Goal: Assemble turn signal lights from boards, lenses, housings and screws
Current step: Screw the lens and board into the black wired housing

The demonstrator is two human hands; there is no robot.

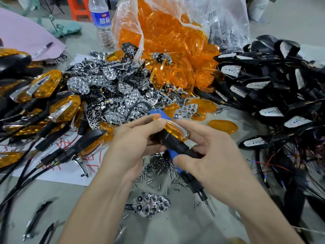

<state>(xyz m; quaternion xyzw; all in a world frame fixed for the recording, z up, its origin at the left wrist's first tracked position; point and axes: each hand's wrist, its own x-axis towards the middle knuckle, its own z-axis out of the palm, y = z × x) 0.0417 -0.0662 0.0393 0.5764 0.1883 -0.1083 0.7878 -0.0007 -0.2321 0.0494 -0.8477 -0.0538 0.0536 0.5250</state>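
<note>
At the centre I hold a turn signal light (173,128) with an amber lens, a chrome strip and a black housing. My left hand (135,138) grips its left side, thumb on the lens. My right hand (207,152) grips the black stem, fingers touching the chrome strip. A blue electric screwdriver (179,166) lies beneath my hands, bit pointing down right. Loose screws (158,169) are scattered under the hands. A chrome reflector (151,205) lies near the front.
Finished lights (52,95) pile at the left. Chrome reflectors (112,88) heap in the middle, amber lenses spill from a plastic bag (175,41) behind, black housings with boards (274,88) and wires fill the right. A water bottle (102,22) stands at the back.
</note>
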